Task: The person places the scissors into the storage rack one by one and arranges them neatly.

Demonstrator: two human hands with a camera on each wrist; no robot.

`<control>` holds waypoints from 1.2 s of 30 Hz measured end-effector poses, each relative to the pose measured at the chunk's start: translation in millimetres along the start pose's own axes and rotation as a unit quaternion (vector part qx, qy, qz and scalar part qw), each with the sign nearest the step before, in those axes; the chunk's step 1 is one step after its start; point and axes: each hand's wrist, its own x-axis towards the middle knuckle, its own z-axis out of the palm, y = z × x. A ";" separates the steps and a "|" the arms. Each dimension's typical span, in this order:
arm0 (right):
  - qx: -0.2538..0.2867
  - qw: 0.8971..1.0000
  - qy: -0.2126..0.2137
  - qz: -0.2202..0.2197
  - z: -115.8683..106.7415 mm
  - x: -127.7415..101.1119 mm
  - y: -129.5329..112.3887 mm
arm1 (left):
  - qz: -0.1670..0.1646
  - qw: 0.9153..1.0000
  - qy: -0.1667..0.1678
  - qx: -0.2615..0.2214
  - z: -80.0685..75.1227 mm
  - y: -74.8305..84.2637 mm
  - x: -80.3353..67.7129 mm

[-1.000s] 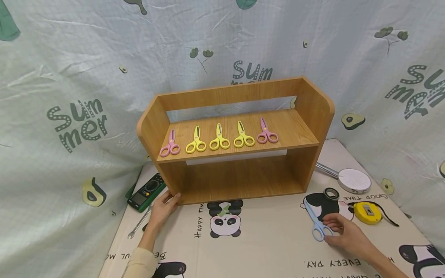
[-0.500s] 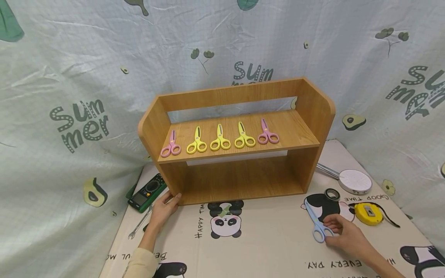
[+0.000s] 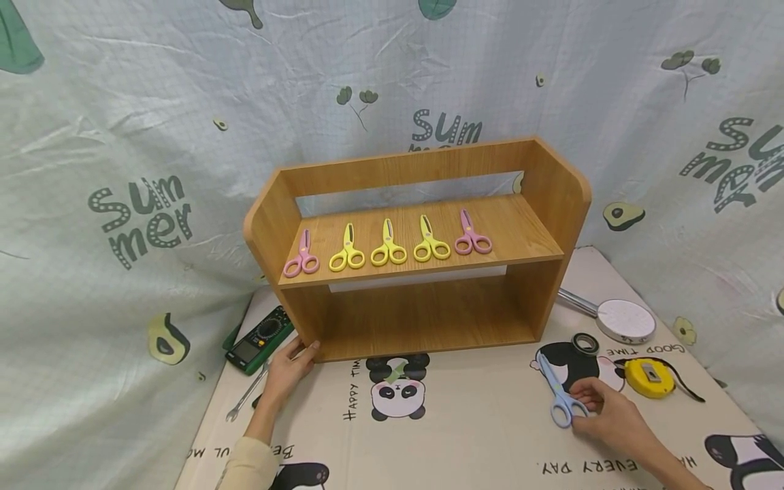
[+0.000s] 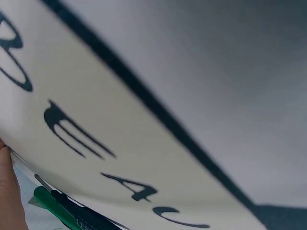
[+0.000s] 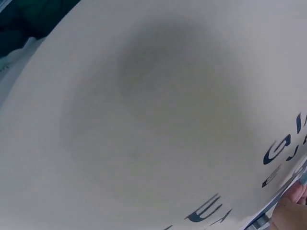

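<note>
Tape measure [image 3: 649,376] and tape roll [image 3: 584,341] flank right hand [image 3: 603,410].

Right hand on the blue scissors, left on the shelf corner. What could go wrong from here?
1. The right hand touches only the handle loops of the blue scissors, lying flat on the mat; a lift could slip or let the blades swing open.
2. The black tape roll and yellow tape measure lie close by; a sweep might knock them.
3. The left hand rests at the wooden shelf corner; a nudge may shift the five scissors on it.
</note>
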 end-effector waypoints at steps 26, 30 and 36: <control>0.092 0.992 0.009 -0.084 -54.8 -28.1 -72.7 | 0.006 1.000 -0.001 0.013 -0.3 -0.2 -1.0; 0.086 0.989 0.021 -0.116 -71.0 -29.2 -95.1 | 0.004 1.000 -0.003 0.013 0.0 0.2 -1.1; 0.077 0.986 0.040 -0.144 -95.0 -29.3 -126.9 | 0.002 1.000 -0.003 0.012 -0.4 1.9 -0.5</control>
